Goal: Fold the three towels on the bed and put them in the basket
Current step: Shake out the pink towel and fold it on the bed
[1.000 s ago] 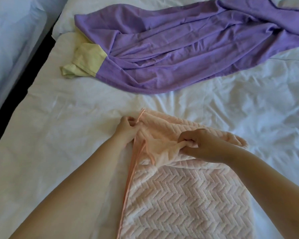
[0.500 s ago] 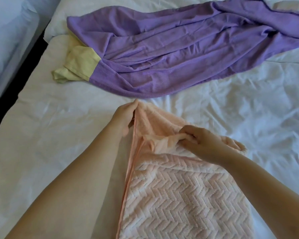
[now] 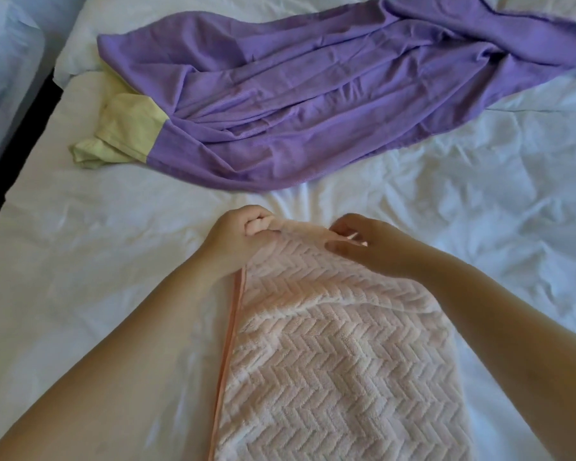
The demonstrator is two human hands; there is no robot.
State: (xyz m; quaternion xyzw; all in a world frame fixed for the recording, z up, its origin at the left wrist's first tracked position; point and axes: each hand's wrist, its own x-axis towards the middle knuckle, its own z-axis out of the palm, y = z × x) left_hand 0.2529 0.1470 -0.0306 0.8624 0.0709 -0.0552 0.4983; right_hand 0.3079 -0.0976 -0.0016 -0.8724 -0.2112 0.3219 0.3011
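Three towels lie on our white bed sheet [image 3: 80, 277]. Nearest us is the pink herringbone towel [image 3: 330, 361], spread flat w/ its peach trim [image 3: 228, 344] running down the left edge. Its near end runs out of view at the bottom.

Both our hands are on its far edge. Our left hand [image 3: 236, 241] has the fingers curled tight round the far-left corner, cloth bunched in the fist. Our right hand [image 3: 369, 244] pinches the same edge a bit to the right, thumb and fingers closed on it, w/ a sliver of peach trim showing btwn them. The two hands are near each other but apart, w/ a short stretch of towel edge raised btwn them. A soft crease crosses the towel below the right wrist.

Just beyond the pink one, near but not touching, is the purple towel [image 3: 313, 104]. It is rumpled and unfolded, stretching from left of centre to the right edge of view. The pale yellow towel [image 3: 123, 134] lies crumpled at its left end, touching it and partly tucked under the purple cloth. The sheet is creased, esp. on the right. Far left: a dark gap [image 3: 17, 144], then a second white bed [image 3: 4, 61].
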